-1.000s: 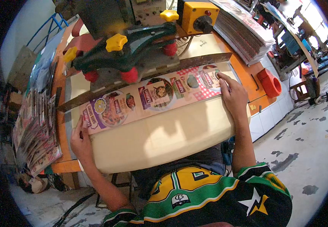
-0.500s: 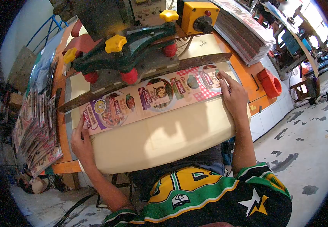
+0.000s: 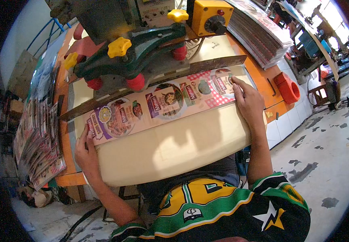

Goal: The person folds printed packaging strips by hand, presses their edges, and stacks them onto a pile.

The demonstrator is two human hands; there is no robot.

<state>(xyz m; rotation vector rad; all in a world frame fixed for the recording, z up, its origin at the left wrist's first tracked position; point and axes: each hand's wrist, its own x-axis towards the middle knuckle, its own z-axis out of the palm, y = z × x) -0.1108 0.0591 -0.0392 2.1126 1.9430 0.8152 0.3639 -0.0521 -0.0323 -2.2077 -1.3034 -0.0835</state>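
Observation:
A long printed sheet (image 3: pixel 142 113) with food pictures lies on a cream-coloured board (image 3: pixel 174 151), close to a dark metal strip (image 3: pixel 150 86). At the sheet's left end, my left hand (image 3: pixel 87 155) has its fingers on the edge, closed around the corner. My right hand (image 3: pixel 249 101) is at the right end, thumb and fingers on the sheet's edge. Just behind the strip stands a dark green press (image 3: pixel 150 46) with yellow star knobs and red feet.
Stacked printed sheets (image 3: pixel 259 34) stand at the back right, beside a red-orange round holder (image 3: pixel 286 88). A heap of printed packs (image 3: pixel 39 141) lies at the left. A yellow control box (image 3: pixel 210 18) is behind the press.
The press has shifted slightly left and down in the view. Both hands stay at the ends of the sheet, nearly in the same place.

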